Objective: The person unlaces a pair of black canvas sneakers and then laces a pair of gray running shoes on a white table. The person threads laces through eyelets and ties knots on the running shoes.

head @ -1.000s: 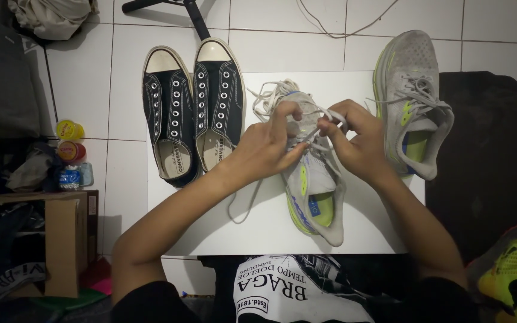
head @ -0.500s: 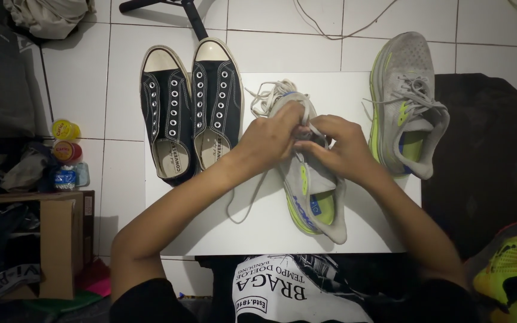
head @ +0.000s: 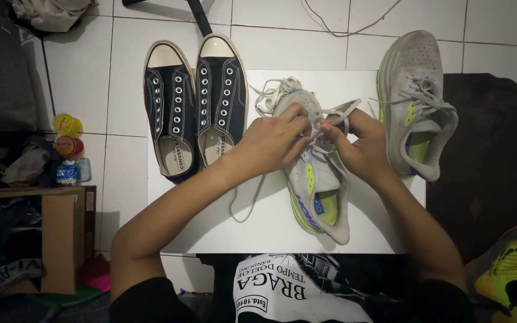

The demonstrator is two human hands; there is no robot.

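A grey running shoe [head: 321, 185] with a yellow-green lining lies on a white board [head: 270, 227] in front of me, toe pointing away. My left hand [head: 273, 140] rests over its lace area and pinches the grey lace [head: 324, 116]. My right hand [head: 360, 143] grips the same lace from the other side. A loose end of the lace [head: 243, 206] trails across the board below my left wrist. The matching grey shoe [head: 417, 104] lies to the right, laced, half over the board's edge.
Two black canvas sneakers [head: 195, 104] without laces lie at the board's left. A dark mat [head: 498, 161] covers the floor at right, with a yellow shoe [head: 513, 275] at the lower right. A cardboard box [head: 55, 233] and small jars [head: 67, 134] stand at left.
Both hands shifted slightly along the shoe's lace area and drew the lace up between them. The shoes and board stayed in place.
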